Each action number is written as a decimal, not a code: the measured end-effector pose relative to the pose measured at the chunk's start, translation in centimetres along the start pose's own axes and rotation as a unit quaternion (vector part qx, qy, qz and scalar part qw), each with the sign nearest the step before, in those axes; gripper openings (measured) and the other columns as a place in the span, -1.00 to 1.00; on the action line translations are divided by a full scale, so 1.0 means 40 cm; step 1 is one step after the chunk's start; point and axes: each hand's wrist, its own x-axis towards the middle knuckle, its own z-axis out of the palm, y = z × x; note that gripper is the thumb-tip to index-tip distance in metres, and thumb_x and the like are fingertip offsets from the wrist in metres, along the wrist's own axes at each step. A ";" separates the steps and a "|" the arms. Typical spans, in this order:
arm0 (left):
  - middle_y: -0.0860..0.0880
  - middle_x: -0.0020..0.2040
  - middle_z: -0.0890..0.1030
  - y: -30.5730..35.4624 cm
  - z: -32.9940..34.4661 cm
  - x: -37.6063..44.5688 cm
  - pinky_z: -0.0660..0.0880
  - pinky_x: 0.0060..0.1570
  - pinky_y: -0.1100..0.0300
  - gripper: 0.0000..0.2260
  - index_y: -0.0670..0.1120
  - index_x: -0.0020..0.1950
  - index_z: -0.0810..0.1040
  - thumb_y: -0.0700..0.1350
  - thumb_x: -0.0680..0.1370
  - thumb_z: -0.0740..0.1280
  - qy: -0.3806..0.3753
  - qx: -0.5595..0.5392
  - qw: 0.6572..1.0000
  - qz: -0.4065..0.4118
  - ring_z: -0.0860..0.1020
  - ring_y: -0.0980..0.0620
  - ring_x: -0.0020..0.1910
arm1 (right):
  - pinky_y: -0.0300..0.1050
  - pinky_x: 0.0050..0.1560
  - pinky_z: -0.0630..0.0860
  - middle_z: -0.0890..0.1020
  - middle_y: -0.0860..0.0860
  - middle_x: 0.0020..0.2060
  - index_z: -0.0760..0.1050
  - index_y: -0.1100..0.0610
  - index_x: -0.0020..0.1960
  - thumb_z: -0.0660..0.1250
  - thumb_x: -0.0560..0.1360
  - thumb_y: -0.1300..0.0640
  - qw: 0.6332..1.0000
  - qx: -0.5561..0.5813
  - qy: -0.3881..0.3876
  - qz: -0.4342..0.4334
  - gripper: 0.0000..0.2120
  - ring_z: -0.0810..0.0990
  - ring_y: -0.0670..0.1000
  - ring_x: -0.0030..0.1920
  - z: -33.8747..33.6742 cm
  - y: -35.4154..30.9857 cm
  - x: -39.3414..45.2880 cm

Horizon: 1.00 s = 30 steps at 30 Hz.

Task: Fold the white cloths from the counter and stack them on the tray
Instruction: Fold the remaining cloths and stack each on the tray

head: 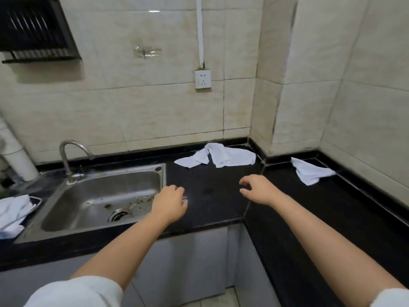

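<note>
Stainless steel sink (100, 197) is set into the black worktop; debris lies around its drain (119, 214). A curved tap (69, 156) stands at the sink's back left corner. A white pipe (18, 160) runs left of the tap. A dark wire rack (36, 29) hangs above the sink. A wall socket (203, 79) is mounted up to the sink's right.

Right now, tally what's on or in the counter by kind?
Loose white cloths on counter: 2 (back cloth, right cloth)
Cloth pile at far left: 1
Sink: 1
Faucet: 1
Total: 5
</note>
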 end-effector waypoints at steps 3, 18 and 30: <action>-0.13 0.29 0.45 -0.077 0.026 0.159 0.45 0.20 -0.01 -0.64 -0.14 0.33 0.38 -0.03 0.57 0.17 -0.011 -0.006 1.000 -0.006 0.39 -0.12 0.29 | -0.06 0.23 0.43 0.54 0.13 0.23 0.42 0.20 0.28 0.24 0.52 0.11 0.999 0.006 -0.036 0.012 -0.64 0.50 0.10 0.23 0.067 -0.007 0.175; -0.13 0.26 0.47 -0.307 0.169 0.864 0.42 0.18 0.00 -0.66 -0.16 0.31 0.40 -0.06 0.58 0.16 -0.060 -0.058 0.996 0.033 0.40 -0.13 0.26 | 0.00 0.03 0.48 0.56 0.20 0.06 0.48 0.27 0.08 0.19 0.52 0.14 0.992 0.004 -0.045 0.117 -0.75 0.54 0.16 0.05 0.339 -0.029 1.009; -0.05 0.31 0.42 -0.371 0.313 0.969 0.38 0.28 0.09 -0.66 -0.10 0.34 0.37 -0.05 0.59 0.15 -0.129 -0.076 0.989 0.005 0.35 -0.04 0.32 | 0.02 0.02 0.42 0.48 0.22 0.09 0.48 0.21 0.19 0.16 0.51 0.22 0.991 -0.024 0.040 0.127 -0.72 0.44 0.21 0.10 0.507 0.076 1.263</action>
